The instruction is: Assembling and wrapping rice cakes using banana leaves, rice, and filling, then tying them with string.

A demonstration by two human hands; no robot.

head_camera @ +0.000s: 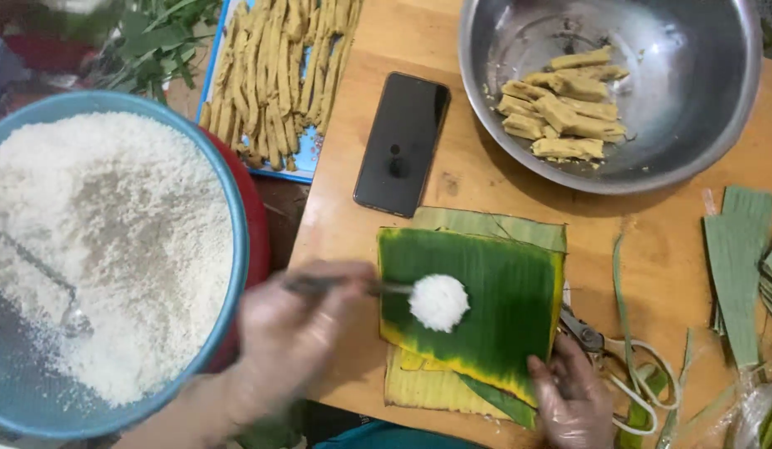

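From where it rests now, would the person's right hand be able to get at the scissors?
Probably yes. The right hand presses the banana leaf's lower corner, and the scissors lie right beside it on the wooden table, uncovered apart from thin leaf strips across them. It holds nothing.

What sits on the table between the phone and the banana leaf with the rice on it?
In the head view, only bare wooden table lies between the black phone and the banana leaf; a paler leaf's edge shows underneath.

home kitchen: rice basin (228, 191), banana leaves (486, 291), wooden table (652, 241)
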